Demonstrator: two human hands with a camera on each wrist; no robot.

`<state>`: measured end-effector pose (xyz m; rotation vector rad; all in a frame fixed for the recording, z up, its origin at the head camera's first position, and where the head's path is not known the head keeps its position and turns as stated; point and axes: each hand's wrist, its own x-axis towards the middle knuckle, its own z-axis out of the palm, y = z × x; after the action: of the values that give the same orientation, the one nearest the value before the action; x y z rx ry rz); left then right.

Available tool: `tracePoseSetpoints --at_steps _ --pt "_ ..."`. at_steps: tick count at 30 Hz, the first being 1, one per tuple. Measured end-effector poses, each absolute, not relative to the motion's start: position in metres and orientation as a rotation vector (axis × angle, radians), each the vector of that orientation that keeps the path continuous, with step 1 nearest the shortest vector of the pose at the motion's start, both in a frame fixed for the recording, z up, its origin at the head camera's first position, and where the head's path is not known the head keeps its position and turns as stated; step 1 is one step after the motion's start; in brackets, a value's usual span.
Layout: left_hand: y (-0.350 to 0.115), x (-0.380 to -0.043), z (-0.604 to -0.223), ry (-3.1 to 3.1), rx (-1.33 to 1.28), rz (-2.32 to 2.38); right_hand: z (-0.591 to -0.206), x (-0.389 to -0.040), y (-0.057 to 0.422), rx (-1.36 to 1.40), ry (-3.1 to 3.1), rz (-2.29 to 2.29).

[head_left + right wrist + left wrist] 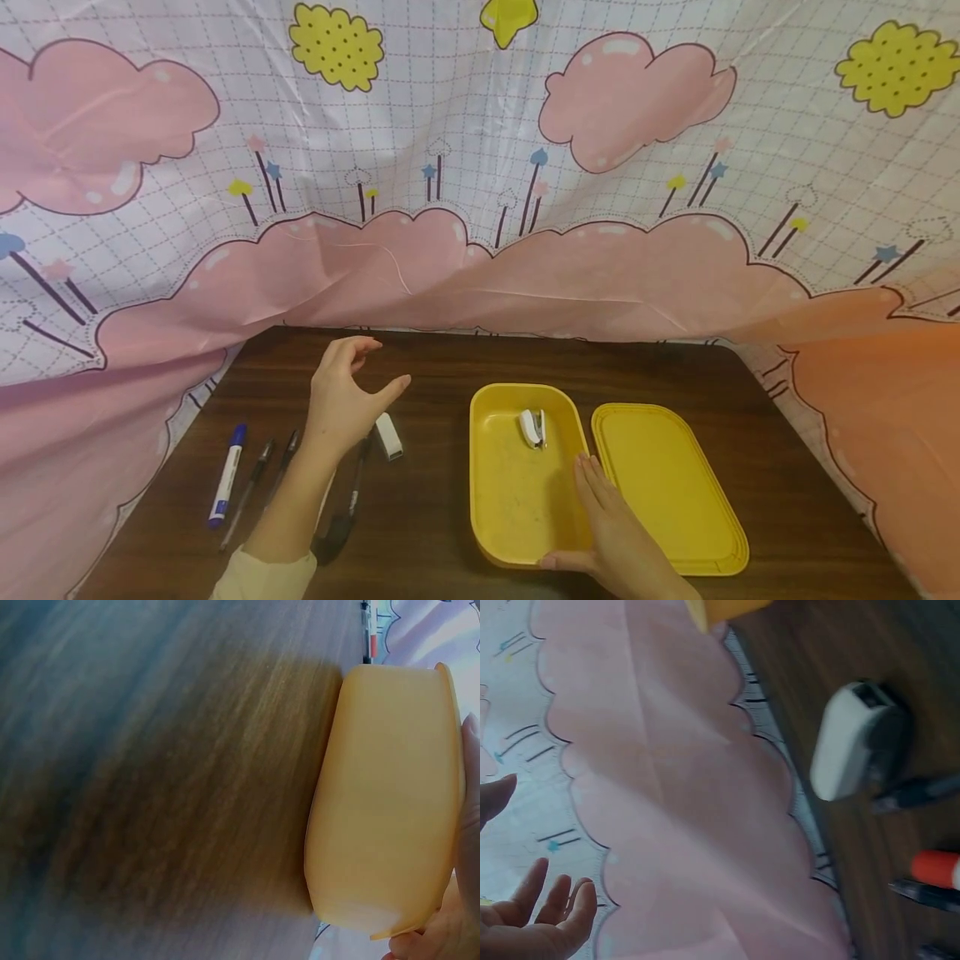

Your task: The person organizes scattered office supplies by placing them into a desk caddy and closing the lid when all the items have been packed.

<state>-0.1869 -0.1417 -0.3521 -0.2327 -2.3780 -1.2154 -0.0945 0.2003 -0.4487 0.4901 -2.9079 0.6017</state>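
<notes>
In the head view my left hand (345,404) is raised over the table, thumb and fingers spread apart with nothing between them. Close by on the table lies a small white block-like object (388,436); the left wrist view shows a dark part on this white object (844,742). My right hand (618,533) rests against the near right corner of a yellow box (487,550), its straight fingers on the right rim and its thumb at the front edge. A white mini stapler (532,428) lies inside the box. The right wrist view shows the box's side wall (382,795).
Beside the box on the right lies a yellow lid (675,492). Left of my left forearm are a blue-capped marker (227,475) and a dark pen (251,487). A black spoon-shaped object (335,537) lies right of that forearm. A patterned cloth (480,283) hangs behind the table.
</notes>
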Motion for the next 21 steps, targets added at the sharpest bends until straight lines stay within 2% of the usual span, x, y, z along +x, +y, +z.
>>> tracePoseSetpoints --at_steps 21 --pt "-0.159 -0.197 -0.434 -2.867 -0.116 -0.973 -0.447 -0.097 0.202 0.467 -3.031 0.687"
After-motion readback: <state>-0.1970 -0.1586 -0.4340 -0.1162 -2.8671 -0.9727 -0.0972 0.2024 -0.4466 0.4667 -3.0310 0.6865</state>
